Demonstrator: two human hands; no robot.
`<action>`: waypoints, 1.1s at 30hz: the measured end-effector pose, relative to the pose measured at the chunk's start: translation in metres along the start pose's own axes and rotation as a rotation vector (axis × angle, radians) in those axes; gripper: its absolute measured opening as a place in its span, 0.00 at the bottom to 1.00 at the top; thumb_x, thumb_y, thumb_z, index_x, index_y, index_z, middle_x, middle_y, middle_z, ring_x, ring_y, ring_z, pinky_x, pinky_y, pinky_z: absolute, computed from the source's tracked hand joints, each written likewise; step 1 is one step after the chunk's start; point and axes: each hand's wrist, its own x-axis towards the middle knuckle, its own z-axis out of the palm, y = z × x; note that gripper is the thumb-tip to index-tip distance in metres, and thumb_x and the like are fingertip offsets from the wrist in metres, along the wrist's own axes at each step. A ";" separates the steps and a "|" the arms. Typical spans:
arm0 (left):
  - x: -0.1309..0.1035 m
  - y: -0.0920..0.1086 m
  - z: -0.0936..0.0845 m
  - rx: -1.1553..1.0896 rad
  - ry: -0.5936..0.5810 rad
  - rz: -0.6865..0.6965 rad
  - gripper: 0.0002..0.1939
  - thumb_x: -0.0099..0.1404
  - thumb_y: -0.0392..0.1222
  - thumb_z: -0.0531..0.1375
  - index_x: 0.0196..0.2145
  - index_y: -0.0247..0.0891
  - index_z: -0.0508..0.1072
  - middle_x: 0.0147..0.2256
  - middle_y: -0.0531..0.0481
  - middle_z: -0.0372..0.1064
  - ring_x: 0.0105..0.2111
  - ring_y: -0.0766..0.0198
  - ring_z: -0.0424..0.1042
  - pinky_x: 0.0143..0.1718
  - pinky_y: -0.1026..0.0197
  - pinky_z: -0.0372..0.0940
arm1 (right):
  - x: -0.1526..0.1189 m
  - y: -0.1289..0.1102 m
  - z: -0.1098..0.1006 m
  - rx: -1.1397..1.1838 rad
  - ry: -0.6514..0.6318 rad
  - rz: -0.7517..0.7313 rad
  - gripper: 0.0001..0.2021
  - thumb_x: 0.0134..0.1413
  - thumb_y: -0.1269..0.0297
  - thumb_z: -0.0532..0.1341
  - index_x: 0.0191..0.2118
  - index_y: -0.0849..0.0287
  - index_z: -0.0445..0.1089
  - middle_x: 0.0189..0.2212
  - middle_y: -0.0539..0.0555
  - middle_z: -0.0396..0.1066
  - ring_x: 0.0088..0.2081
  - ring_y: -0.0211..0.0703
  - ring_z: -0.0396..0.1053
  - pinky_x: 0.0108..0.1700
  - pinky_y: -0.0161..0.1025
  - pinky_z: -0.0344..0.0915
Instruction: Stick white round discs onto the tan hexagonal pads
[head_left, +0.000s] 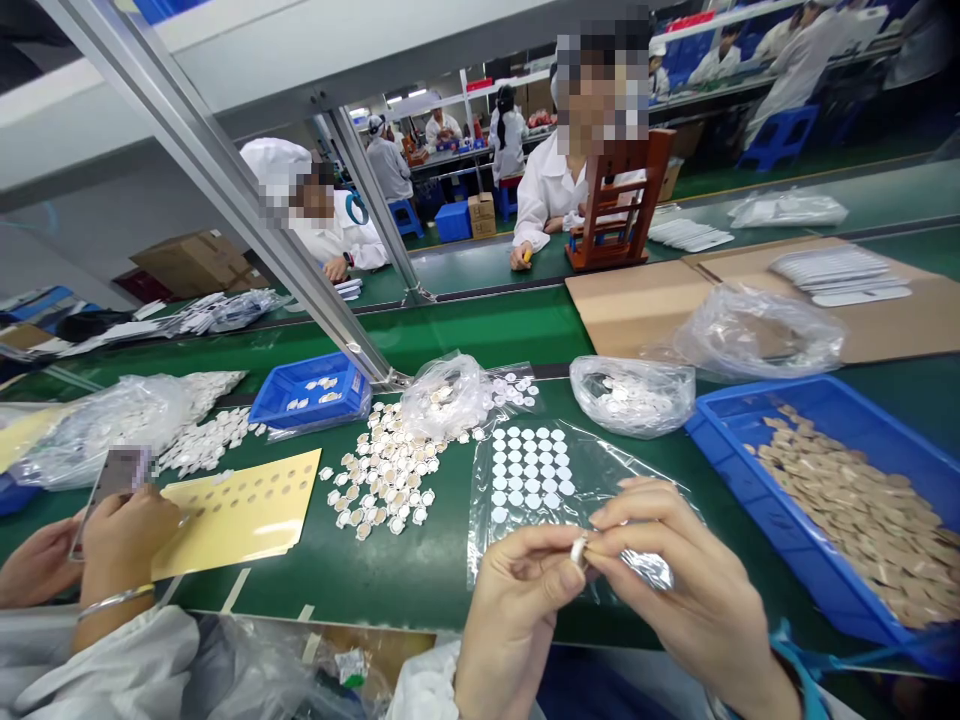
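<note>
Between the fingertips of both hands is a small white round piece (pixel 578 550), seen nearly edge-on and partly covered by fingers. My left hand (pixel 525 580) pinches it with thumb and index finger. From the other side, my right hand (pixel 667 560) closes its thumb and index finger on its edge. Below and behind the hands lies a clear plastic sheet (pixel 484 540) with rows of white discs (pixel 529 462). Left of the sheet spreads a loose pile of small white pieces with tan centres (pixel 390 465).
A blue bin (pixel 787 560) of tan discs stands at right. Clear bags (pixel 634 395) and a small blue tray (pixel 311 395) sit behind. At left, a co-worker's hands (pixel 124 530) hold a phone beside a yellow sheet (pixel 247 500). A metal post (pixel 247 210) rises behind the tray.
</note>
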 end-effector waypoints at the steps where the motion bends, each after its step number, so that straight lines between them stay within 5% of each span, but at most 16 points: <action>1: 0.000 0.000 0.000 0.006 -0.014 0.003 0.10 0.47 0.37 0.71 0.31 0.39 0.80 0.29 0.50 0.78 0.31 0.69 0.74 0.40 0.67 0.66 | -0.002 0.001 0.000 0.000 0.004 0.007 0.06 0.53 0.73 0.61 0.35 0.54 0.68 0.32 0.50 0.71 0.36 0.39 0.70 0.48 0.46 0.64; 33: -0.001 -0.003 0.000 0.062 -0.008 0.021 0.10 0.48 0.37 0.71 0.31 0.38 0.80 0.28 0.50 0.78 0.30 0.70 0.74 0.37 0.69 0.65 | 0.002 0.002 -0.005 -0.012 -0.095 -0.054 0.06 0.53 0.76 0.60 0.33 0.57 0.64 0.32 0.49 0.68 0.37 0.36 0.67 0.53 0.45 0.59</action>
